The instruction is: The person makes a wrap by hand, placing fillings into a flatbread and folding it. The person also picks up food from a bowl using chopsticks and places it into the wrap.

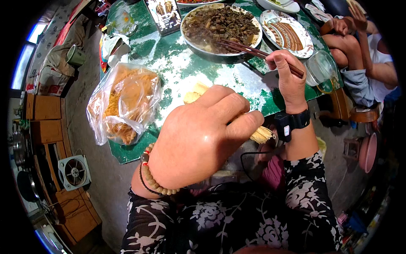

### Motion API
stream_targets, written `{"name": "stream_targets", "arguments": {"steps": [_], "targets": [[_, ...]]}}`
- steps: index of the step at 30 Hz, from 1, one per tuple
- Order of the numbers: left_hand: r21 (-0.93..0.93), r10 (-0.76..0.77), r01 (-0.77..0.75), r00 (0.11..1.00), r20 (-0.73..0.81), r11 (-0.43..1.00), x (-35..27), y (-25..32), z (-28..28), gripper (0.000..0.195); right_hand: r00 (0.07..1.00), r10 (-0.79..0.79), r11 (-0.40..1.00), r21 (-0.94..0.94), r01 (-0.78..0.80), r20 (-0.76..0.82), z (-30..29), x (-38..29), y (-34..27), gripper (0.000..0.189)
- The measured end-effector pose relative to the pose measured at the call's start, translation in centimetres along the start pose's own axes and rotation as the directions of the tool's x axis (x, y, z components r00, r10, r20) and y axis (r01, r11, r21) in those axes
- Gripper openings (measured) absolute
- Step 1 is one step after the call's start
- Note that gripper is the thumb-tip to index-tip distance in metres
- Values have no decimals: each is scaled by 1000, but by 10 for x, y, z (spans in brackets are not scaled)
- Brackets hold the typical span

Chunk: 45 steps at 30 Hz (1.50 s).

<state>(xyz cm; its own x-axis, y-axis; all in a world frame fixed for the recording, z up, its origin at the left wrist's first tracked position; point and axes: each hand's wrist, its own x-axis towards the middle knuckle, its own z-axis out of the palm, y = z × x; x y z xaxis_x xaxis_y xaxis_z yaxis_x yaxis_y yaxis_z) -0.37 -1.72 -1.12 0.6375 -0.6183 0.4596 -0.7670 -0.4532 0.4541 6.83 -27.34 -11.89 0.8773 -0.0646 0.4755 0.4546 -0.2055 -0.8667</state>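
Note:
My left hand (203, 136), with a beaded bracelet at its wrist, is closed around a long, pale yellow piece of food (261, 135) that looks like fried dough. Most of that piece is hidden behind my fingers, and its ends stick out at the upper left and lower right. In my right hand (288, 76) is a pair of dark wooden chopsticks (245, 49). Their tips reach into the dark chopped dish in a large round bowl (203, 52). A black band with a small device (287, 125) sits on my right wrist.
The worn green table (142, 98) carries a plastic bag of stringy golden food (127, 101), a phone (163, 14), a patterned oval plate (287, 33) and a clear cup (321, 68). Another person (364, 54) sits at the right. A box fan (74, 172) stands at the left.

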Motion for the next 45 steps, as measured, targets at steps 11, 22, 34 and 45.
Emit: {"name": "stream_targets", "arguments": {"steps": [11, 22, 34, 45], "targets": [[19, 19, -20, 1000, 17, 1000, -1, 4, -3, 29, 979, 130, 987, 113, -113, -156, -5, -1, 7, 39], [-8, 56, -55, 996, 67, 998, 5, 7, -2, 27, 953, -34, 999, 20, 41, -300, -17, 9, -6, 35], [-15, -1, 2, 998, 56, 1000, 15, 24, 0, 25, 937, -234, 968, -152, 199, -259, -35, 10, -19, 31], [20, 49, -51, 996, 73, 999, 19, 14, 10, 24, 937, -230, 970, -139, 198, -265, -36, 10, -23, 26]]}}
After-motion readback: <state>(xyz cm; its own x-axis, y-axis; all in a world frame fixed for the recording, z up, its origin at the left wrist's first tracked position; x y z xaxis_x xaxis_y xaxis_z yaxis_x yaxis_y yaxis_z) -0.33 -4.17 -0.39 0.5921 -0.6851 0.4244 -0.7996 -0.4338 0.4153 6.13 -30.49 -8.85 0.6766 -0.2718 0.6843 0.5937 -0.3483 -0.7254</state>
